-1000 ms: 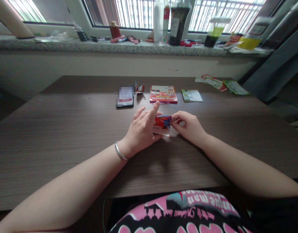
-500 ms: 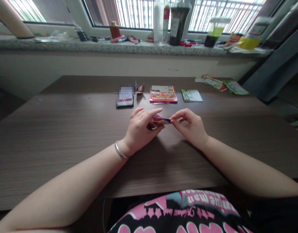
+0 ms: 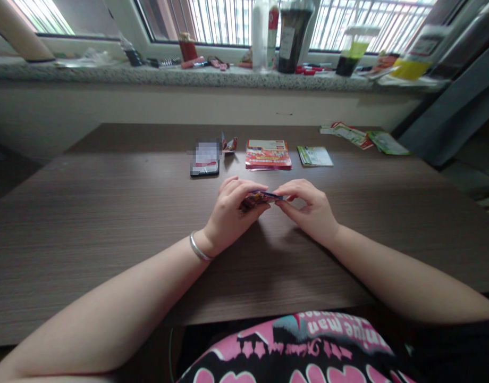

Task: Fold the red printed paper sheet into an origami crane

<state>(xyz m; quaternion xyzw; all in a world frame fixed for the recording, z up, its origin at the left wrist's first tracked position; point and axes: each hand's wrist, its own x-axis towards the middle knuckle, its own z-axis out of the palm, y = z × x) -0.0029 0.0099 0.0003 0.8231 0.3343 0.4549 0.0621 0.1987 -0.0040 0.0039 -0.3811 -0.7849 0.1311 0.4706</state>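
Note:
A small folded piece of red and blue printed paper [image 3: 257,199] is held just above the brown wooden table [image 3: 109,213], between both hands. My left hand [image 3: 232,213], with a silver bangle at the wrist, pinches its left end with curled fingers. My right hand [image 3: 308,208] pinches the right end between thumb and forefinger. Most of the paper is hidden by the fingers.
Behind the hands lie a phone [image 3: 205,158], a small folded paper shape [image 3: 229,144], a stack of red leaflets [image 3: 267,155] and a green-white stack [image 3: 315,156]. More leaflets [image 3: 364,138] lie at the far right. Bottles and clutter fill the stone windowsill [image 3: 212,77].
The paper lay partly flat under my left hand a second ago. Both hands have lifted it and folded it thinner, and my left forefinger has curled down onto it.

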